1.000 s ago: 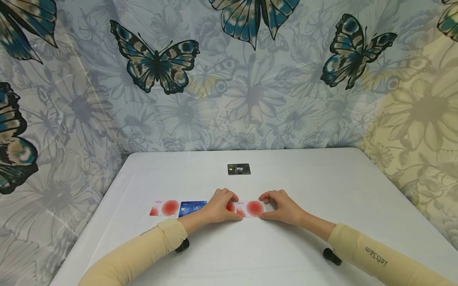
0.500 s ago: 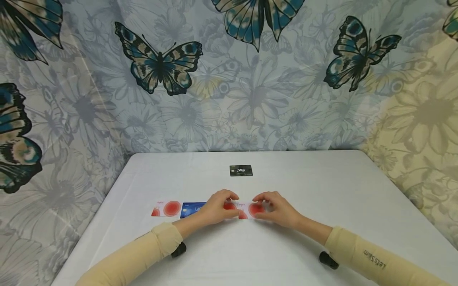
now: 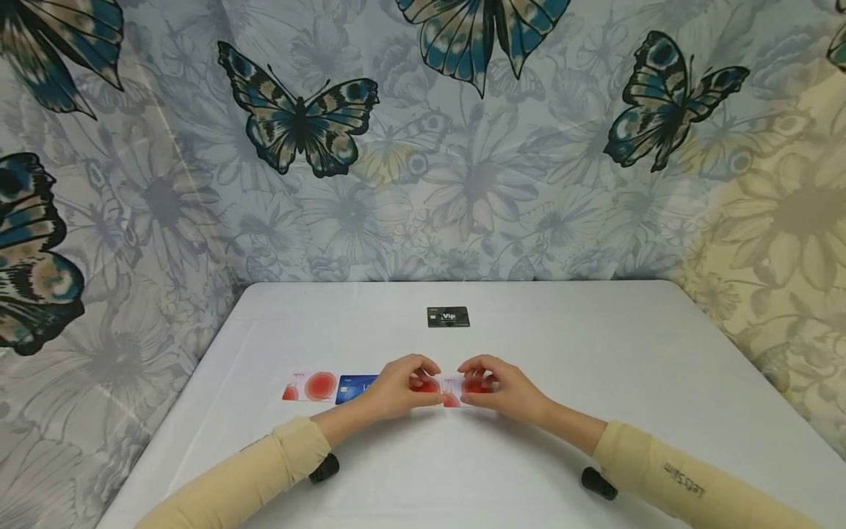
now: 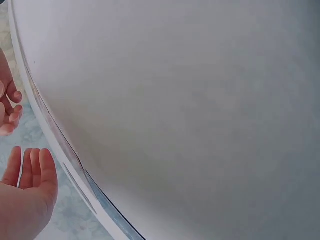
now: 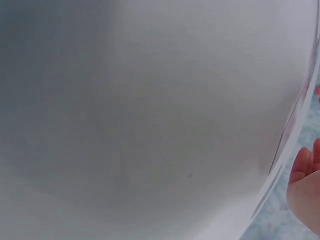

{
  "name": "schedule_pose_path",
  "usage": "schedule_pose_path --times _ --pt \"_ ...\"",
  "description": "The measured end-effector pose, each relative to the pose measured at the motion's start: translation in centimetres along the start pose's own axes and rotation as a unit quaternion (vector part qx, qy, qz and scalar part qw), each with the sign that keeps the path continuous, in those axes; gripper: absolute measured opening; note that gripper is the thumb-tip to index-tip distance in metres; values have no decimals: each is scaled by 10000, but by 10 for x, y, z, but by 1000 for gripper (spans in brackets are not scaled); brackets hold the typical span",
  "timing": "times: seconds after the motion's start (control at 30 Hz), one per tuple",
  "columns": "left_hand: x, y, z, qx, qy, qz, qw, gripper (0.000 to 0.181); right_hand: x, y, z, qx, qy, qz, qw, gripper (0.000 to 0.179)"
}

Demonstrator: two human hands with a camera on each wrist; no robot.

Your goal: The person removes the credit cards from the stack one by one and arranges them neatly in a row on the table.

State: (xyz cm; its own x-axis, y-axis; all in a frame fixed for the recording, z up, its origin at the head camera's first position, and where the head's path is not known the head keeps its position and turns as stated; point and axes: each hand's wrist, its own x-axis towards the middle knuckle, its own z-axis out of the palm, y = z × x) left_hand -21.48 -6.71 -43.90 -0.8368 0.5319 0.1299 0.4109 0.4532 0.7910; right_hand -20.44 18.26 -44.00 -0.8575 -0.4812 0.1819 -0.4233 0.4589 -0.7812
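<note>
Cards lie in a row on the white table: a white card with a red circle (image 3: pixel 311 386) at the left end, a blue VIP card (image 3: pixel 355 388) beside it, partly hidden by the left arm, then two more red-circle cards. My left hand (image 3: pixel 399 386) is over the first of these two, its thumb and fingers apart and bent gently. My right hand (image 3: pixel 509 389) hovers over the last card (image 3: pixel 451 394) in a similar pose, covering much of it. Whether fingertips touch the cards is hard to tell. In the left wrist view, the left hand (image 4: pixel 30 197) has straight fingers.
A black Vip card (image 3: pixel 448 317) lies farther back on the table (image 3: pixel 562 330), behind the row. Patterned butterfly cloth (image 3: pixel 449 184) hangs behind the table's far edge. Dark wrist cameras (image 3: pixel 598 483) hang under both sleeves.
My right hand has moved left from the last card's right edge to over that card. My left hand has stayed nearly in place. The row looks unmoved; the view has shifted slightly.
</note>
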Motion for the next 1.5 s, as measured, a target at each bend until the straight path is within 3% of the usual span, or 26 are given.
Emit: schedule_pose_path --times 0.17,0.57,0.97,1.23,1.5 --pt "2 -3 -5 -12 73 -203 9998 39 8 1 2 91 -73 -35 9999 40" --pt "28 -15 -15 622 179 -58 9979 41 39 16 -3 -441 57 89 9990 45" --pt "68 -23 -22 1179 49 -530 9916 52 71 35 -21 -973 230 398 9942 47" --pt "87 -25 -27 1214 334 -788 9889 50 89 45 -31 -1191 381 495 9909 46" --pt "106 -31 -30 1282 472 -1085 9847 53 105 55 -39 -1511 465 904 9833 50"
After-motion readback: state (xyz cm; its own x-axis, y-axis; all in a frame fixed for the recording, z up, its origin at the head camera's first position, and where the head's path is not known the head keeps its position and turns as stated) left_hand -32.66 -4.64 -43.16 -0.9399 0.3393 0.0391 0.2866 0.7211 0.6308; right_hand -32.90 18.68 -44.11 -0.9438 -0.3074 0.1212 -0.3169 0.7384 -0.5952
